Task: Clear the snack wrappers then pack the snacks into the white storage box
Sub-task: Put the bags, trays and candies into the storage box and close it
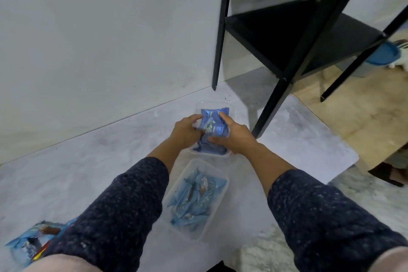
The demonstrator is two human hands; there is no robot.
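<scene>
Both your hands grip the stack of blue snack packs (213, 127) from either side, left hand (187, 131) and right hand (235, 137) curled round it, over the far box (220, 104). Keep the stack square and press it flat so the edges drop inside the rim. The near box (212, 223) sits just beside. The black shelf leg (268, 106) is close on your right; open floor lies to the left.

Hidden and cut-off parts, head view

The left sleeve (114, 212) covered part of the snack bag (28, 243), which the frame's lower left also clipped; its print was too blurred to read. Both hands hid much of the blue packets (212, 121), and the black shelf (293, 28) ran off the top edge.
</scene>
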